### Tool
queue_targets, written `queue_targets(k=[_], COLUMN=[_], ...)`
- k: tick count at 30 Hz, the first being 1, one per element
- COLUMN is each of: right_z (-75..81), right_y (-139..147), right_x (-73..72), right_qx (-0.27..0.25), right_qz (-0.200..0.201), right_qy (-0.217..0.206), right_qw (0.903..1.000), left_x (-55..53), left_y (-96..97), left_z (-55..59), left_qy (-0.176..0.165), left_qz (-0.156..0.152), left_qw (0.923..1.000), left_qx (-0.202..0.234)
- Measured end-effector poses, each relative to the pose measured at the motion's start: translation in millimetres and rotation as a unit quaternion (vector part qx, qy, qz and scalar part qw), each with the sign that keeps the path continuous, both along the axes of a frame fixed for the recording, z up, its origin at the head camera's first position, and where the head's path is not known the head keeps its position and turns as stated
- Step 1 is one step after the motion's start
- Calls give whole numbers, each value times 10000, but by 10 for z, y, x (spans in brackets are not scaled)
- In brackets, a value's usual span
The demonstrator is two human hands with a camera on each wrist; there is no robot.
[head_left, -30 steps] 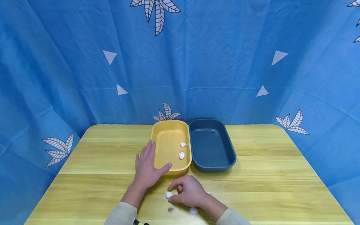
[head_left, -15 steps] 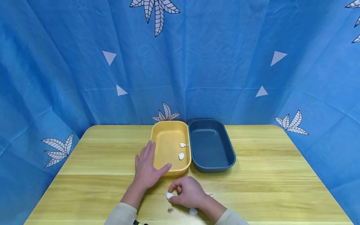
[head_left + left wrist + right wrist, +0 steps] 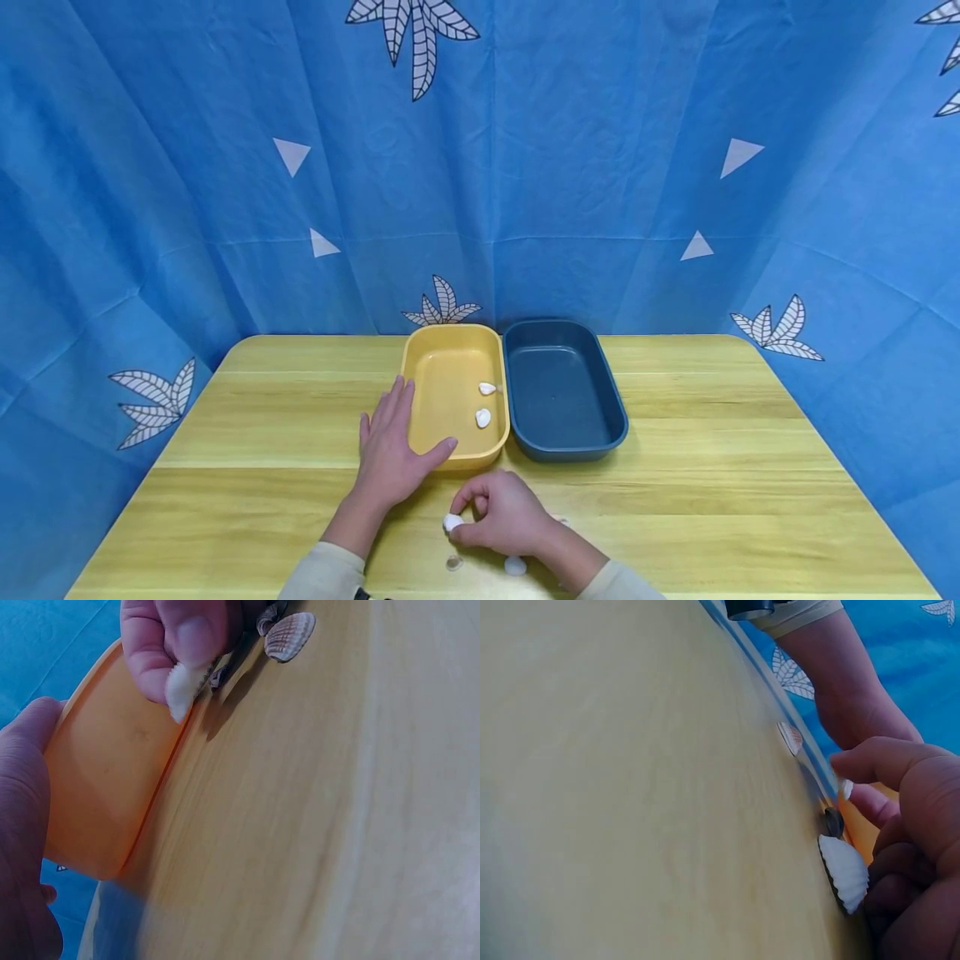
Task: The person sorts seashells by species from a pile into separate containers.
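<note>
Right hand (image 3: 504, 510) pinches a white shell (image 3: 452, 522) over the table (image 3: 720, 483)
Left hand (image 3: 393, 458) — fingers spread — lies along the yellow tray (image 3: 442, 392), where two smaller-looking pieces (image 3: 483, 417) sit.

The forearms were covered by pale beige cloth, with the left sleeve (image 3: 324, 573) and the right sleeve (image 3: 621, 582) ended short of the wrists, so that the hands (image 3: 504, 515) were left bare. In the right wrist view, a dark, rounded device (image 3: 750, 607) was seen at the left cuff (image 3: 802, 618), its upper part cut off by the top edge.
</note>
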State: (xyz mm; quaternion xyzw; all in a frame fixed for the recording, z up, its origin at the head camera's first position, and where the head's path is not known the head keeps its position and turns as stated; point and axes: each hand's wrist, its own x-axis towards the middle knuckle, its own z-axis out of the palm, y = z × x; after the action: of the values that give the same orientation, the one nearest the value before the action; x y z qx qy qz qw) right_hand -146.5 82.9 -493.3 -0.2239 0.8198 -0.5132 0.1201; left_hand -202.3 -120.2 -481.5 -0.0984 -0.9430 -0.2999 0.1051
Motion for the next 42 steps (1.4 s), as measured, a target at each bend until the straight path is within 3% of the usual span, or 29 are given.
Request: queue_targets(k=[9, 19, 31, 42], right_z=[36, 198, 427, 711], right_y=[61, 117, 156, 201], right_x=[4, 58, 61, -100], right_qx=[-453, -733, -1118, -1207], right_qz=[80, -65, 28, -240], right_qy=[-355, -527, 82, 341], right_qw=[9983, 9959, 9937, 9918], left_x=[8, 14, 11, 14], left_y=[-13, -29, -27, -4], left_z=[-29, -31, -31, 11], left_qy=[85, 133, 66, -25], left_qz=[-27, -43, -47, -65], left_qw=[10000, 9999, 10000, 10000], left_qx=[45, 51, 23, 62])
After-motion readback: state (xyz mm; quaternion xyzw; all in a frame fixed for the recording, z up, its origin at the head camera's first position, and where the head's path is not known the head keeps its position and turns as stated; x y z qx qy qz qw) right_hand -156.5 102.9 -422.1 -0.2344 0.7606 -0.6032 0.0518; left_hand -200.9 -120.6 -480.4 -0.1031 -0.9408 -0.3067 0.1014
